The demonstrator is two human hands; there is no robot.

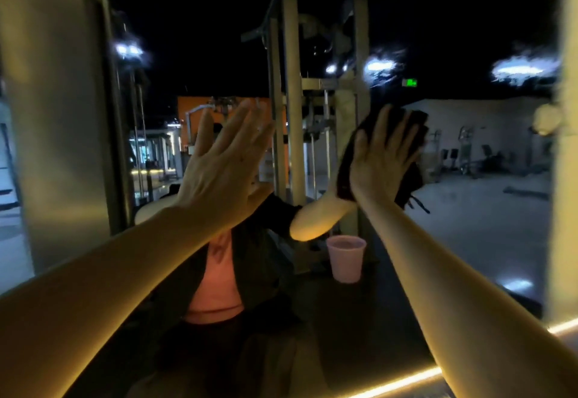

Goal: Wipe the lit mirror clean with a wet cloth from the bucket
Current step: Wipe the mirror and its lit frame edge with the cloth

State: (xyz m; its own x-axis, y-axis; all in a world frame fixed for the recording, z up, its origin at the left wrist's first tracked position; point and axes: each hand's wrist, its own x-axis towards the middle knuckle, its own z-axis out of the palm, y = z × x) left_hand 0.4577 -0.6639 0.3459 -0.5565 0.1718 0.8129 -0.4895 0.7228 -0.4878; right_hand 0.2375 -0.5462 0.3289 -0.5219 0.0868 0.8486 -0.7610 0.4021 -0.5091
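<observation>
The mirror (469, 210) fills the view in front of me, and a glowing yellow light strip (403, 380) runs along its lower right edge. My right hand (380, 160) presses a dark cloth (413, 122) flat against the glass with straight fingers. The cloth sticks out above and to the right of that hand. My left hand (222, 166) lies flat on the glass to the left, fingers straight and pointing up, and holds nothing. A pale pink bucket (345, 257) shows as a reflection below the right hand.
The mirror reflects a dim gym: a tall metal weight machine (294, 100) in the middle, more machines at the right, bright ceiling lights. A person in a dark jacket and pink top is reflected low in the centre. A pale panel (53, 116) stands at the left.
</observation>
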